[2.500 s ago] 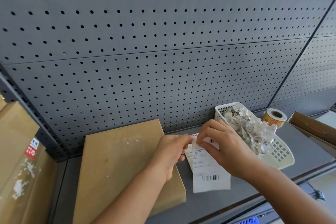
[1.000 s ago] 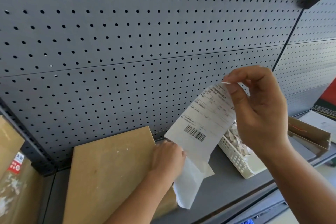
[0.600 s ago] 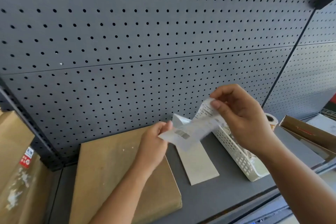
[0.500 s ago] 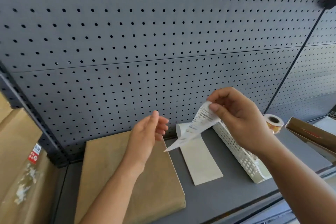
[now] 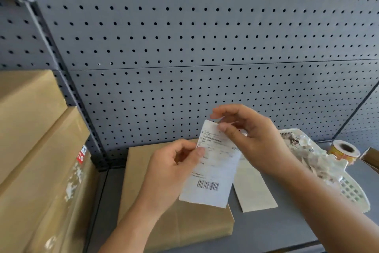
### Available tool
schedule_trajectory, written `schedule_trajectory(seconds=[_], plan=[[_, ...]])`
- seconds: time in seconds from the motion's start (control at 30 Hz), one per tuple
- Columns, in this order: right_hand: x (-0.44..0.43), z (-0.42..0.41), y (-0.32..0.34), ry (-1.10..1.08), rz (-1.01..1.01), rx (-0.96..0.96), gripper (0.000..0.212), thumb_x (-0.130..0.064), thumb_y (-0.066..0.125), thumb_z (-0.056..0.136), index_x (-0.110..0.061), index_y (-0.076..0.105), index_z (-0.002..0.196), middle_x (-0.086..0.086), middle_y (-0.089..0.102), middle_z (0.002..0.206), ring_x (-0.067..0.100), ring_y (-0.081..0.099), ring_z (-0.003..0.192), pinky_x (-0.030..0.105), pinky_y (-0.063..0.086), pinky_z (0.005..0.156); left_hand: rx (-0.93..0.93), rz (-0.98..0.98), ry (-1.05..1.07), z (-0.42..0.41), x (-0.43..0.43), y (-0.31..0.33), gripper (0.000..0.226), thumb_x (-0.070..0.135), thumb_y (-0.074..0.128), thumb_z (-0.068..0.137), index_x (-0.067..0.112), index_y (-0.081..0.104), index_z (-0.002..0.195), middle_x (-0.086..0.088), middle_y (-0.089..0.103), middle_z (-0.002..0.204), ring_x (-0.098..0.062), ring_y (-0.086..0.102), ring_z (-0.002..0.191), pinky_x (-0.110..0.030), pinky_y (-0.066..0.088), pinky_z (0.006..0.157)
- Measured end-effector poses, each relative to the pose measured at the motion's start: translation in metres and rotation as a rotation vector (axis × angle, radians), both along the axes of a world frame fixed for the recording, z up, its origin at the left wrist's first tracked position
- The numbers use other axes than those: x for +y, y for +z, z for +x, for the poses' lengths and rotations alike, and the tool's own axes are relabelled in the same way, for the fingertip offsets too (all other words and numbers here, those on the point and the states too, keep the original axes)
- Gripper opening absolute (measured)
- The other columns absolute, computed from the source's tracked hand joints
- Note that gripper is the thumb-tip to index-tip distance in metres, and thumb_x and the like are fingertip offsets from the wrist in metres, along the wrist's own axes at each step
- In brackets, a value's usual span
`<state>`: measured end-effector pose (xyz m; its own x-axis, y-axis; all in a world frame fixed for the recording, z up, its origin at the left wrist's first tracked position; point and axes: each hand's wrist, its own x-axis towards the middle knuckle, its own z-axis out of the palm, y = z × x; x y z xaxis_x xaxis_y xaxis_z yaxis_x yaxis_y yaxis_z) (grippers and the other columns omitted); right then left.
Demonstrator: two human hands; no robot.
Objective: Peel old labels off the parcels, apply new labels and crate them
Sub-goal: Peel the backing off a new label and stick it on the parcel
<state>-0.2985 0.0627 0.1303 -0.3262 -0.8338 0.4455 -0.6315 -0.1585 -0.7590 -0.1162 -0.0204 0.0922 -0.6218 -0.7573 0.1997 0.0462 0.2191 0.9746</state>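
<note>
Right now a white label [image 5: 213, 167] with a barcode hangs in the air above a flat brown parcel [image 5: 176, 218] on the grey shelf [image 5: 266, 230]. Left hand [image 5: 170, 172] pinches its left edge; right hand [image 5: 250, 142] pinches its top corner. Just beside lies a blank backing strip [image 5: 253, 191], then a white basket [image 5: 352, 193] of paper scraps and a tape roll [image 5: 344, 151].

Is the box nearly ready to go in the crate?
Not yet. Done: the new label is off its backing, which lies on the shelf. In hand: both hands, left and right, hold the label above the parcel. Left: stick it on, then crate the parcel. No crate shows.
</note>
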Motion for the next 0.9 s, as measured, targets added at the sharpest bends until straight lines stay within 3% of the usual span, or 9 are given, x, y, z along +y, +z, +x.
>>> schedule_trajectory(seconds=[0.1,0.23,0.3,0.4,0.53,0.7,0.77,0.9], plan=[[-0.012,0.005,-0.010,-0.089,0.051,-0.118,0.034,-0.024,0.061,0.096,-0.036,0.057,0.127,-0.018,0.065,0.118,0.006,0.062,0.110,0.035,0.052,0.095,0.016,0.097,0.120,0.013,-0.008,-0.009,0.012,0.026,0.068,0.091,0.018,0.076,0.092,0.003,0.078,0.090,-0.014,0.074,0.084,-0.026,0.056,0.069],[-0.021,0.018,-0.033,-0.026,0.398,-0.559,0.032,-0.039,0.057,0.097,-0.024,0.058,0.125,-0.006,0.073,0.106,0.010,0.070,0.094,0.035,0.058,0.089,-0.019,0.224,0.222,0.030,-0.019,-0.021,0.013,0.026,0.065,0.095,0.020,0.076,0.097,0.004,0.078,0.092,-0.012,0.073,0.084,-0.018,0.049,0.063],[-0.022,0.026,-0.049,0.045,0.516,-0.718,0.028,-0.034,0.056,0.098,-0.014,0.064,0.115,0.002,0.075,0.099,0.017,0.071,0.088,0.036,0.058,0.085,-0.049,0.254,0.245,0.036,-0.022,-0.028,0.013,0.026,0.065,0.096,0.019,0.076,0.097,0.004,0.078,0.091,-0.009,0.072,0.081,-0.012,0.046,0.058],[-0.027,0.036,-0.069,0.085,0.589,-0.798,0.028,-0.024,0.058,0.098,0.002,0.064,0.107,0.013,0.074,0.100,0.027,0.070,0.089,0.036,0.059,0.083,-0.097,0.290,0.244,0.044,-0.029,-0.040,0.013,0.026,0.064,0.097,0.019,0.075,0.098,0.003,0.078,0.091,-0.009,0.073,0.081,-0.013,0.047,0.057],[-0.036,0.044,-0.082,0.070,0.601,-0.679,0.019,-0.019,0.058,0.099,-0.002,0.065,0.093,0.011,0.076,0.094,0.026,0.072,0.086,0.037,0.060,0.078,-0.204,0.251,0.271,0.052,-0.039,-0.060,0.011,0.025,0.064,0.098,0.022,0.075,0.098,0.007,0.078,0.091,-0.011,0.074,0.084,-0.029,0.057,0.067],[-0.048,0.051,-0.092,-0.062,0.606,-0.324,0.004,-0.021,0.063,0.095,-0.022,0.063,0.099,0.000,0.074,0.078,0.011,0.070,0.068,0.028,0.056,0.061,-0.471,-0.050,0.330,0.052,-0.051,-0.078,0.012,0.029,0.065,0.097,0.032,0.074,0.088,0.019,0.073,0.081,0.008,0.067,0.079,-0.012,0.050,0.062],[-0.053,0.051,-0.099,-0.100,0.600,-0.191,0.014,-0.023,0.065,0.093,-0.027,0.055,0.102,-0.002,0.069,0.072,0.009,0.065,0.066,0.027,0.055,0.063,-0.548,-0.117,0.346,0.050,-0.055,-0.080,0.010,0.029,0.066,0.096,0.028,0.074,0.091,0.021,0.071,0.082,0.005,0.066,0.079,-0.010,0.049,0.062],[-0.057,0.053,-0.104,-0.119,0.581,-0.021,0.024,-0.023,0.063,0.093,-0.027,0.047,0.110,-0.005,0.060,0.069,0.003,0.052,0.063,0.013,0.042,0.055,-0.667,-0.196,0.358,0.044,-0.059,-0.083,0.006,0.030,0.066,0.096,0.028,0.072,0.094,0.017,0.069,0.079,0.000,0.066,0.078,-0.026,0.057,0.069]])
